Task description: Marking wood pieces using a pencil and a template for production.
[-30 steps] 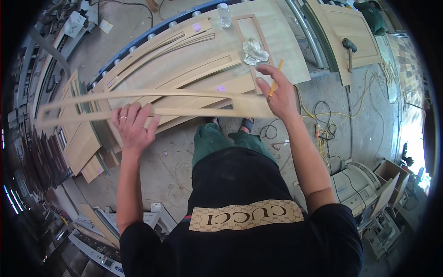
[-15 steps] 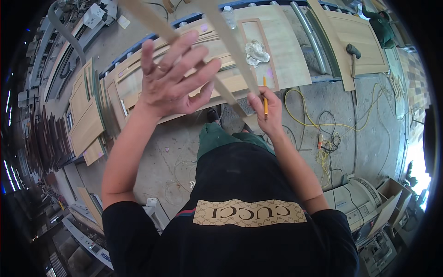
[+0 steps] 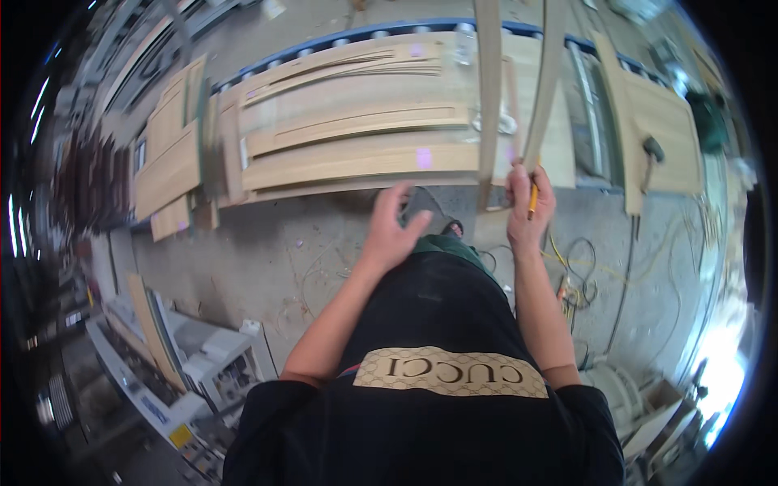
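We see our right hand [image 3: 528, 212] closed around the lower end of a long curved wooden strip [image 3: 548, 73], with a yellow pencil [image 3: 533, 198] pinched in the same grip. The strip stands almost upright, its long axis running from our right hand up and away over the table [image 3: 567, 146] and out past the top of the view. A second strip [image 3: 489, 89] stands just to the left of the first, nearly parallel to it; whether our right hand also touches its lower end we cannot tell. Our left hand [image 3: 393, 231] is released, fingers spread and slightly blurred, holding nothing, near the front edge of the table and well to the left of the held strip. So the right hand is on the strip, and the left lies to its side at about the same height. On the table, left of the strips, several curved wooden pieces [image 3: 356, 125] lie flat with their long axes crosswise.
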### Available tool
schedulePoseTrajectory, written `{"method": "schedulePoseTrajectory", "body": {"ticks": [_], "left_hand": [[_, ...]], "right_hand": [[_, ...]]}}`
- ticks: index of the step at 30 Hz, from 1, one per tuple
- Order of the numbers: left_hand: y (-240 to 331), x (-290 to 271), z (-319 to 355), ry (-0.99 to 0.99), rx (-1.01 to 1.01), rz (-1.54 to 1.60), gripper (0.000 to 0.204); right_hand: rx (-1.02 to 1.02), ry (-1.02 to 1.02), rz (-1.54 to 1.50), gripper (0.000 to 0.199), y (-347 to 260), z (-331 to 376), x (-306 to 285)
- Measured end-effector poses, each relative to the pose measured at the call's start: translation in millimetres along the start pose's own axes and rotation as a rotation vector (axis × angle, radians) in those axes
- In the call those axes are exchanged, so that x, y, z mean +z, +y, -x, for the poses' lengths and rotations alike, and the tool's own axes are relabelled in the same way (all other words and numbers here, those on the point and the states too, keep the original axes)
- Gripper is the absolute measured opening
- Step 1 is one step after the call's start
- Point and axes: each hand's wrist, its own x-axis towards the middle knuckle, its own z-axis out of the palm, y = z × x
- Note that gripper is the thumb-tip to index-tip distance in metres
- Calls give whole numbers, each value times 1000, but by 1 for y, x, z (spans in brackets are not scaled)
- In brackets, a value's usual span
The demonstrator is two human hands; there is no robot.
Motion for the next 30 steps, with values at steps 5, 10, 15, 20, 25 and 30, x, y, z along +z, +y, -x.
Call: {"method": "schedulePoseTrajectory", "body": {"ticks": [5,10,15,20,25,30], "left_hand": [[1,-8,-1,-22,31,-26,66],[2,-30,-2,-28,-82,210,70],[-16,-52,-15,46,-139,377,71],[-31,-81,-47,-72,-71,100,70],[-63,-96,-74,-208,-85,322,75],[-81,-126,-115,-160,-249,622,71]], "right_hand": [[14,-132,-23,21,4,2,39],[2,-248,14,20,11,-4,66],[19,-282,183,19,26,-5,82],[49,-270,312,23,34,-2,93],[102,-205,376,24,32,-5,121],[60,-172,663,27,32,-7,133]]}}
